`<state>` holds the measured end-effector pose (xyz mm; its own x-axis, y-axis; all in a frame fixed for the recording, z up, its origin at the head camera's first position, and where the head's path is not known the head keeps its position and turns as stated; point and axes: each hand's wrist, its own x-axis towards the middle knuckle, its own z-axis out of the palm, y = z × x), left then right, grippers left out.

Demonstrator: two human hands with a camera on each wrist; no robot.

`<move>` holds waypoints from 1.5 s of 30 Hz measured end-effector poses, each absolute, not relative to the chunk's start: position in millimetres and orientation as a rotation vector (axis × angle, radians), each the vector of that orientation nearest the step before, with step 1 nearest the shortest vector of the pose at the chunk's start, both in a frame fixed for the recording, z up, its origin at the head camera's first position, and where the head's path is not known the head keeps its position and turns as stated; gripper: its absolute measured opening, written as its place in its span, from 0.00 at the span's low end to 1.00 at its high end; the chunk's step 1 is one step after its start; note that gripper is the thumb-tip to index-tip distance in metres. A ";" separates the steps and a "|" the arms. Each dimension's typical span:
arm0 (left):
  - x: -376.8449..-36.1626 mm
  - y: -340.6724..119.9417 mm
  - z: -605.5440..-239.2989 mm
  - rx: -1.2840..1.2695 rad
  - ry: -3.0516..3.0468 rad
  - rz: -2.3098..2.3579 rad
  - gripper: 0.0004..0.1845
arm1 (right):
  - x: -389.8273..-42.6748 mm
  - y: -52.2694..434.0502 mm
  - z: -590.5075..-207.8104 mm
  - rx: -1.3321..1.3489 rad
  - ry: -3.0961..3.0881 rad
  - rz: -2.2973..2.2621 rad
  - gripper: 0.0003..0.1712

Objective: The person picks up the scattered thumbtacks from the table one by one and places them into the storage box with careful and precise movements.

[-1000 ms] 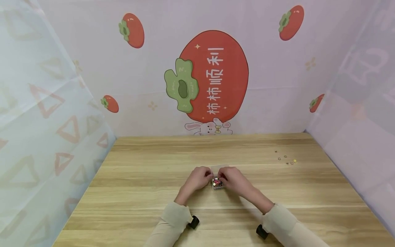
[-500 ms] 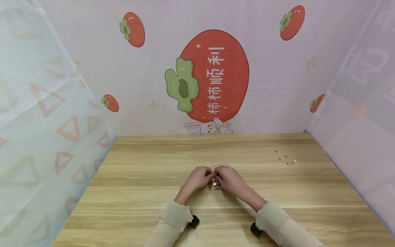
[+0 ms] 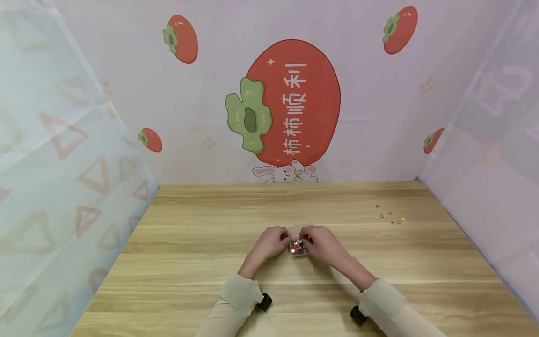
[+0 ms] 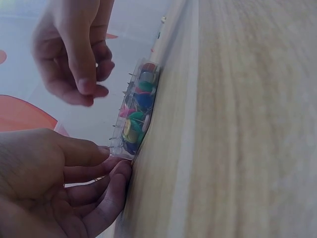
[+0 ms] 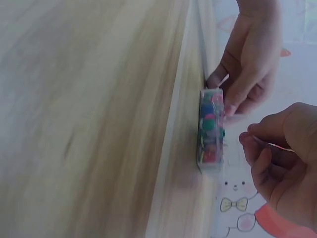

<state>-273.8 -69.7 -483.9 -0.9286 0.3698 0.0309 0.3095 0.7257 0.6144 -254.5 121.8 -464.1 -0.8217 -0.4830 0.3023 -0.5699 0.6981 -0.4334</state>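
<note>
A small clear plastic box [image 3: 299, 255] of colourful thumbtacks [image 3: 297, 245] lies on the table between the hands, with its clear lid [image 3: 296, 230] raised at the back. My left hand [image 3: 270, 242] pinches the box's left end; in the left wrist view, thumb and fingers meet at that corner. Thin metal points show along the upper side of the box [image 4: 141, 101]. My right hand [image 3: 323, 244] is at the box's right side. In the right wrist view, this right hand [image 5: 285, 161] has curled fingers, thumb and fingertip close together, and no object shows between them.
Several tiny rings and bits, with one yellow piece [image 3: 403, 219], lie at the table's back right. The wooden table [image 3: 202, 262] meets printed cloth walls at the back and on both sides. A black wrist camera [image 3: 265, 303] sits below the left sleeve.
My right hand moved left over the box toward the left hand, then back to the right, uncovering the thumbtacks. The left hand stayed at the box's left end.
</note>
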 end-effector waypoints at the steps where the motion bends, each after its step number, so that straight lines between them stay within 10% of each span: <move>1: -273.8 -69.9 -483.5 0.562 2.831 0.984 0.07 | -254.1 125.9 -462.6 0.844 -2.743 0.792 0.05; 45: -269.7 -70.5 -484.0 0.537 2.826 0.996 0.07 | -333.5 327.7 -462.3 0.320 -2.935 0.659 0.06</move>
